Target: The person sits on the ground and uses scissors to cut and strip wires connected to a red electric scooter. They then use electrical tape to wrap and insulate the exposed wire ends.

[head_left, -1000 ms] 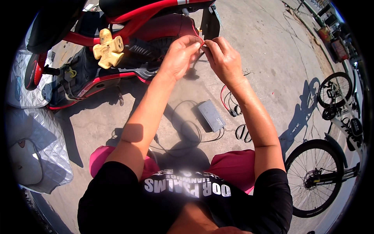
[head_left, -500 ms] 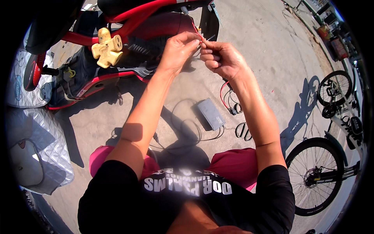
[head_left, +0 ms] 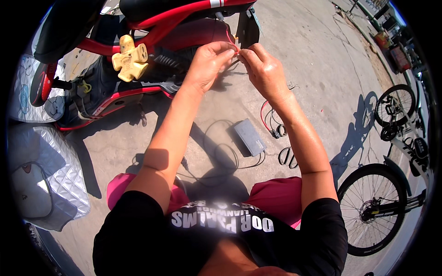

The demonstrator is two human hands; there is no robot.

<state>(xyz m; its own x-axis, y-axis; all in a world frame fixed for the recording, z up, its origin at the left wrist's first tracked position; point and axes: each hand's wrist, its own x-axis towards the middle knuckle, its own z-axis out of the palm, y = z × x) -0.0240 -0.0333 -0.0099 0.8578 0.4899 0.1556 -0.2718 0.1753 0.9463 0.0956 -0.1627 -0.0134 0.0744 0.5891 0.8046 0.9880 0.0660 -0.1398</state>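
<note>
On the near ground, a grey box [head_left: 250, 137] is seen with its thin cable [head_left: 264, 158] looped loosely to its left; just beyond, to the right, a red lead [head_left: 263, 114] is laid in a curve. Farther off, above the ground, a red wire [head_left: 228, 36] is held between the two hands. It is pinched between the thumb and forefinger of the left hand [head_left: 212, 62], and its near end is met by the closed fingertips of the right hand [head_left: 263, 69], just beside. By its look it should be very light, limp and easily bent, with a smooth, perhaps slightly slippery coating; any bared strands would be fragile. It is best gripped on the coating close to the end, without hard tugging. The wire is bright red, slender and gently bowed, its tip hidden by the fingers. From the hands it is led farther, toward the right end of the scooter [head_left: 159, 19]; whether it is joined there cannot be told.
</note>
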